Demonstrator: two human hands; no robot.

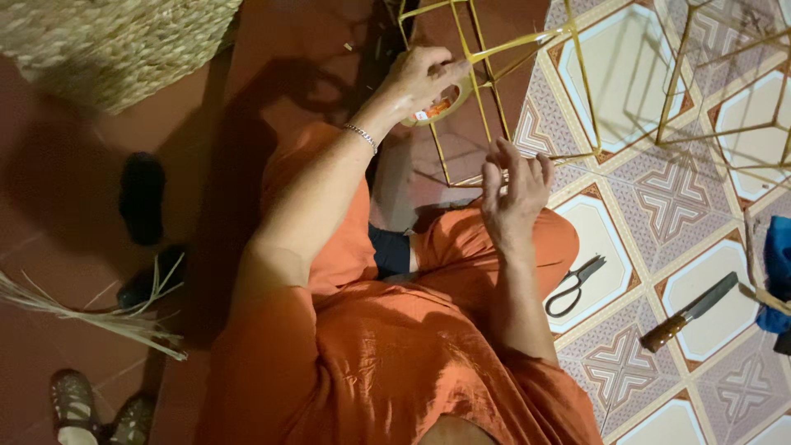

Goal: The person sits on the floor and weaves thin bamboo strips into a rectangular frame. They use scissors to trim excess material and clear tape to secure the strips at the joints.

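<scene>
I sit on the floor in orange clothes. My left hand [422, 76], with a bracelet on its wrist, holds a roll of clear tape [441, 105] against a thin yellow bamboo frame [494, 51]. My right hand [515, 188] pinches the lower rod of the same frame [568, 156], fingers curled around it. The frame is an open lattice of slim sticks standing over the floor in front of my knees.
Black scissors [575, 285] and a wooden-handled knife [688, 311] lie on patterned tiles to my right. A second stick frame [725, 74] stands at the top right. A woven basket [107, 41] sits top left. Straw strips [99, 313], sandals [99, 408] and blue cloth [776, 264] are nearby.
</scene>
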